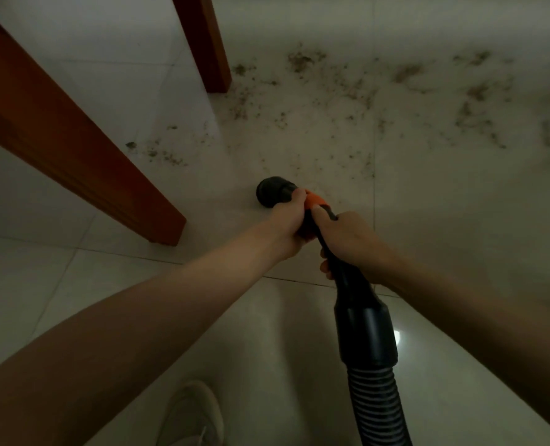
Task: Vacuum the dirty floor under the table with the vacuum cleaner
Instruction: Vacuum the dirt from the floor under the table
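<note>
Nozzle [272, 191] points up-left toward dirt [331, 101]; left hand [288, 223] and right hand [350, 243] clasp the wand [360, 304].

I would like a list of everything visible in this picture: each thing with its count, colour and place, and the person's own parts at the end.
table legs: two, reddish-brown wood, left and upper middle
dirt: scattered dark specks, upper middle to right of floor
floor: pale glossy tiles, all around
vacuum nozzle: one, black, centre, beside the dirt
vacuum hose: one, black ribbed, lower right
shoe: one, off-white, bottom middle
left hand: gripping the orange collar behind the nozzle
right hand: gripping the black tube
</note>
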A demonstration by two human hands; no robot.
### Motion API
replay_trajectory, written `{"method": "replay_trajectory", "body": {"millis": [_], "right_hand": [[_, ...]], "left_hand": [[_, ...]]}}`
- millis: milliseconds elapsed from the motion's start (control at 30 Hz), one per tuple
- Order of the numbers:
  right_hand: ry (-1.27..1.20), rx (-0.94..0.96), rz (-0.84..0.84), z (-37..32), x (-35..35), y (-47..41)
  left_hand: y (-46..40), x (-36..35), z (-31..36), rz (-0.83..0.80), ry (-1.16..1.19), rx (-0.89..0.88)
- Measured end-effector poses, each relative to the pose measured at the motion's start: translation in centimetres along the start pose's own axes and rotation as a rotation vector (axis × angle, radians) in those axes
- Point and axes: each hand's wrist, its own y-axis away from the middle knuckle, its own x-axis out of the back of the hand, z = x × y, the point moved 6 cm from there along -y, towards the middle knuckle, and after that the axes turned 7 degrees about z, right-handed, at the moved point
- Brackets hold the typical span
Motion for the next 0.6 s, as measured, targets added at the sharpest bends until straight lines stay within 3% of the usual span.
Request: {"method": "replay_trajectory", "body": {"millis": [333, 600], "right_hand": [[-0.05, -0.093, 0.105, 3.0, 5.9, 1.9], [-0.159, -0.134, 0.187, 5.8, 10.5, 1.3]], "left_hand": [[3.1, -5.7, -2.2, -0.077, -0.038, 0.034], [3.4, -11.5, -3.3, -0.138, -0.166, -0.068]]}}
